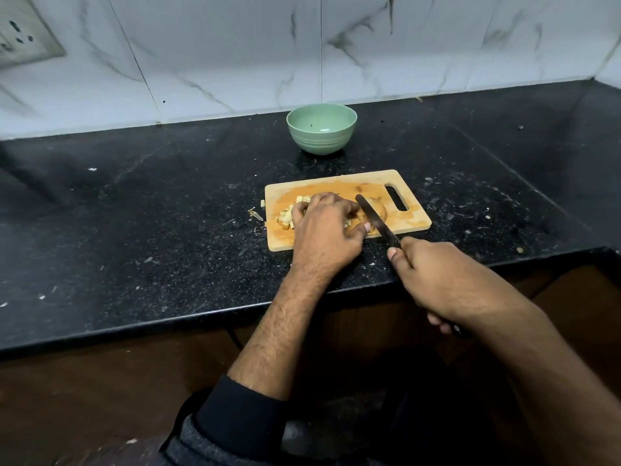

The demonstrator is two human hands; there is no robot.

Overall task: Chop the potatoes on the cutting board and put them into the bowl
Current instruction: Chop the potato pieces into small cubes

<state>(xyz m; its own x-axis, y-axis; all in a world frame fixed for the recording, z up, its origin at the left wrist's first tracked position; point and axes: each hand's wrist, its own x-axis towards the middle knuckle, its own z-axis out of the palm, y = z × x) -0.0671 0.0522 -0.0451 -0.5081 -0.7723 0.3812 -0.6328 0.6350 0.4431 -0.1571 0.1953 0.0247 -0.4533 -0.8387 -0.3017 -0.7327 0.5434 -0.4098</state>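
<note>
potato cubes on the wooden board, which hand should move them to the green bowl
Left: the left hand already rests on the diced potato cubes, while the right hand grips the black-handled knife.

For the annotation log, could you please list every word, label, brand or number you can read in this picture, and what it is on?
No text can be read anywhere.
Pale green round bowl: ridges only, no label.
Light wooden cutting board: bare.
Dark-bladed knife in the right hand: no brand visible.
Grey wall socket: blurred, no marking legible.
</note>
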